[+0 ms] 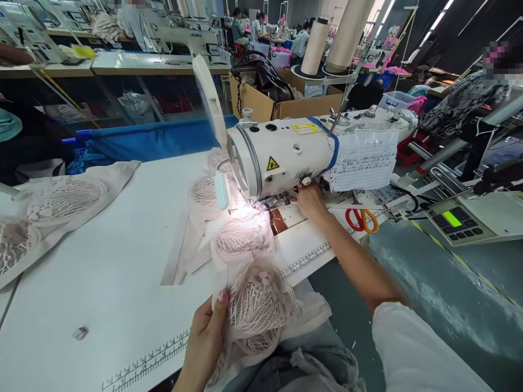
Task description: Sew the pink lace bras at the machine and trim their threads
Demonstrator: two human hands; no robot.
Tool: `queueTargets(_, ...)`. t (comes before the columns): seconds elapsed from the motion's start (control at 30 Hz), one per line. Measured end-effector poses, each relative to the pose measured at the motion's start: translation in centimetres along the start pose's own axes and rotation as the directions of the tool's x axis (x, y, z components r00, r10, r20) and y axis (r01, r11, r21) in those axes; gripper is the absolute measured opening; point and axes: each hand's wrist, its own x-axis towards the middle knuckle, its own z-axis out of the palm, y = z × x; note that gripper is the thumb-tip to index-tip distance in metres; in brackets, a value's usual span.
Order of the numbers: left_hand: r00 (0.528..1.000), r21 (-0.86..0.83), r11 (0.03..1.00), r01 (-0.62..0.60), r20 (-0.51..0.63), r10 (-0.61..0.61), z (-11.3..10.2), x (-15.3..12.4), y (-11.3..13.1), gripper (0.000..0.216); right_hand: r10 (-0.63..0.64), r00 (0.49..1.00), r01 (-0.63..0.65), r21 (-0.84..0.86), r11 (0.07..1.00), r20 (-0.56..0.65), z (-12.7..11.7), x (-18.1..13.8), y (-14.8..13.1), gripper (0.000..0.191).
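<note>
My left hand (pixel 206 332) grips the near end of a pale pink lace garment piece (pixel 249 272) at the table's front edge, thumb on top. The lace runs up the table under the needle area of a white sewing machine (pixel 286 155), lit by its small lamp. My right hand (pixel 311 200) reaches under the machine arm beside the presser foot; its fingers are curled and mostly hidden behind the machine, touching something I cannot make out.
Orange-handled scissors (pixel 363 219) lie right of the machine. A stack of lace pieces (pixel 49 207) sits at far left. A control panel with green display (pixel 457 220) is at right. Cardboard box (pixel 286 103), thread cones (pixel 316 46) and other workers sit behind.
</note>
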Motion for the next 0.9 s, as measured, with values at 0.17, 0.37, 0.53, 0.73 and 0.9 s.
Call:
queueTargets(0.17,1.0,-0.01,1.0,-0.012,-0.018,0.012,0.4,0.0,0.3,0.06,-0.068,0.995,0.046,0.261,0.964,0.073,-1.1,-6.5,-4.5,0.024)
queueTargets(0.37,0.999,-0.02,1.0,0.021,0.026,-0.02,0.9,-0.5,0.9,0.058,-0.448,0.761,-0.181,0.816,0.549,0.47,-2.7,-9.6,-9.4,0.048)
queueTargets(0.53,1.0,0.014,1.0,-0.011,0.013,0.011,0.6,0.0,0.3,0.065,-0.101,0.884,-0.37,0.816,0.445,0.456,-1.8,-10.7,-11.7,0.057)
queueTargets(0.73,0.997,0.04,0.998,-0.05,-0.053,0.052,0.9,-0.3,0.2,0.062,-0.085,0.877,-0.399,0.816,0.418,0.472,-1.6,-12.3,-12.8,0.057)
queueTargets(0.9,0.999,0.181,0.983,-0.012,-0.046,0.021,0.4,-0.3,1.1,0.064,-0.136,0.866,-0.426,0.853,0.301,0.481,-1.1,-11.9,-12.8,0.058)
